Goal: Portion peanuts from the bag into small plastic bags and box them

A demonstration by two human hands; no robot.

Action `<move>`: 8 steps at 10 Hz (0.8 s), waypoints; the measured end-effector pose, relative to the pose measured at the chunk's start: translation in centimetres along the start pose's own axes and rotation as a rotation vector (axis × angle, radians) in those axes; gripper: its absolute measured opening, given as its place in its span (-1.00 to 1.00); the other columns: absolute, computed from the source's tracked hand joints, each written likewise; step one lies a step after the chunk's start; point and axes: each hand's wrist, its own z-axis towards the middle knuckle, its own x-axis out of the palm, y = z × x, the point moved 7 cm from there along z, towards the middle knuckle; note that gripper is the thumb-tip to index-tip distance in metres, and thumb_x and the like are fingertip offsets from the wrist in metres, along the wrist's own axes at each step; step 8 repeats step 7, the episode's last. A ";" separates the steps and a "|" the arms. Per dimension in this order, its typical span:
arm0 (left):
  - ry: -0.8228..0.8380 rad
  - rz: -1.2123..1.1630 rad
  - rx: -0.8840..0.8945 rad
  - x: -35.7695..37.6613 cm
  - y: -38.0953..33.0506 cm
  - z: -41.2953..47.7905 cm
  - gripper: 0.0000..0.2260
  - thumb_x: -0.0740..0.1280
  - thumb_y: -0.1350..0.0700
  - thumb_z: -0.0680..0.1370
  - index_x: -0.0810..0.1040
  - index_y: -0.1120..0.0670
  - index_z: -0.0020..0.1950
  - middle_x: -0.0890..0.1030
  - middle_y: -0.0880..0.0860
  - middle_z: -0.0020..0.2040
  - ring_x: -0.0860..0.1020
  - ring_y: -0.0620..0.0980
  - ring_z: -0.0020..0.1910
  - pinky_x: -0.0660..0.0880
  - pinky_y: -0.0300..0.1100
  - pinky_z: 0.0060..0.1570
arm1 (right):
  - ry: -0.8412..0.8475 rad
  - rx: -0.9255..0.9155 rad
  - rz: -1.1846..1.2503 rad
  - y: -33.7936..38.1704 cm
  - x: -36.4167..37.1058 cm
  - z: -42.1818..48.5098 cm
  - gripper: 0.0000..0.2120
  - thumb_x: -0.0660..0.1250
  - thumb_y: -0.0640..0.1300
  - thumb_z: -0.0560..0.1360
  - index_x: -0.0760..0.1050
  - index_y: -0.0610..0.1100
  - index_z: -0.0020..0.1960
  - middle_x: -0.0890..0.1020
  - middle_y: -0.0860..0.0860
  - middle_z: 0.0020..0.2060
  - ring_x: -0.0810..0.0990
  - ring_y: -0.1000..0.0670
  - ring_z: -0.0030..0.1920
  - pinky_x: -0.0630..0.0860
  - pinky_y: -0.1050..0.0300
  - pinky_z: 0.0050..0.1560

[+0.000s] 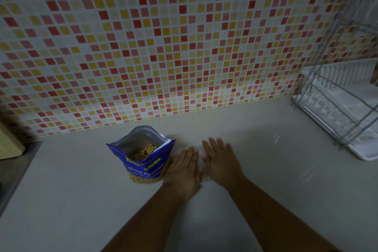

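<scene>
A blue bag of salted peanuts [143,161] stands upright and open on the grey counter, with peanuts visible inside. Just right of it, both my hands lie flat, palms down, side by side. My left hand [185,166] and my right hand [219,159] press on clear small plastic bags [200,150] lying on the counter. Only a thin strip of the plastic shows between and beyond my fingers; the rest is hidden under my palms.
A white dish rack [343,108] with a wire frame stands at the right against the tiled wall [163,37]. A metal sink edge [14,172] and a pale block [10,143] sit at the far left. The grey counter [286,180] stretches in front.
</scene>
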 end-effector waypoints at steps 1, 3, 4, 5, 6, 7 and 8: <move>0.026 -0.026 -0.029 0.6 0.6 0.4 -0.40 -0.28 -0.12 0.55 -0.12 0.12 0.54 -0.10 0.09 0.57 -0.14 0.02 0.55 -0.30 -0.12 0.46 | 0.013 0.057 -0.028 -0.4 0.2 0.5 -0.52 0.01 0.09 0.48 0.57 -0.03 0.20 0.65 -0.04 0.15 0.62 -0.13 0.15 0.54 -0.15 0.09; 0.070 -0.082 -0.057 0.6 0.9 0.4 -0.46 -0.16 -0.10 0.62 -0.14 0.08 0.54 -0.12 0.06 0.57 -0.18 0.00 0.55 -0.27 -0.12 0.47 | -0.043 0.034 -0.038 -0.2 0.0 0.6 -0.50 -0.06 0.10 0.55 0.57 -0.04 0.20 0.65 -0.04 0.14 0.62 -0.13 0.16 0.54 -0.14 0.10; 0.066 -0.111 -0.070 0.1 0.8 0.2 -0.48 -0.10 -0.09 0.64 -0.14 0.08 0.54 -0.13 0.05 0.57 -0.19 -0.02 0.54 -0.27 -0.14 0.46 | -0.091 0.032 -0.003 -0.2 -0.2 0.7 -0.44 -0.10 0.11 0.51 0.50 -0.07 0.29 0.57 -0.08 0.26 0.52 -0.17 0.29 0.43 -0.19 0.24; 0.074 -0.151 -0.093 -0.5 0.8 -0.1 -0.47 -0.10 -0.09 0.64 -0.15 0.08 0.54 -0.15 0.05 0.57 -0.20 -0.03 0.54 -0.30 -0.16 0.43 | -0.027 -0.009 0.047 0.1 -0.3 0.7 -0.19 -0.43 0.20 0.39 0.12 -0.04 0.51 0.18 -0.05 0.52 0.09 -0.12 0.53 0.00 -0.11 0.50; 0.080 -0.198 -0.110 -1.3 0.7 -0.4 -0.47 -0.10 -0.08 0.64 -0.17 0.07 0.54 -0.17 0.04 0.57 -0.22 -0.04 0.54 -0.30 -0.22 0.36 | -0.023 -0.012 0.070 0.1 -0.9 0.5 -0.02 -0.68 0.28 0.29 -0.01 -0.03 0.54 0.06 -0.02 0.55 -0.05 -0.08 0.55 -0.12 -0.06 0.51; 0.060 -0.243 -0.117 -2.4 0.3 -0.9 -0.47 -0.08 -0.06 0.65 -0.18 0.08 0.54 -0.18 0.05 0.57 -0.21 -0.04 0.54 -0.26 -0.20 0.42 | -0.023 0.027 0.086 0.1 -2.1 0.2 -0.32 -0.42 0.19 0.53 -0.03 -0.05 0.54 0.04 -0.03 0.55 -0.07 -0.08 0.55 -0.13 -0.06 0.51; 0.060 -0.243 -0.117 -2.4 0.3 -0.9 -0.47 -0.08 -0.06 0.65 -0.18 0.08 0.54 -0.18 0.05 0.57 -0.21 -0.04 0.54 -0.26 -0.20 0.42 | -0.023 0.027 0.086 0.1 -2.1 0.2 -0.32 -0.42 0.19 0.53 -0.03 -0.05 0.54 0.04 -0.03 0.55 -0.07 -0.08 0.55 -0.13 -0.06 0.51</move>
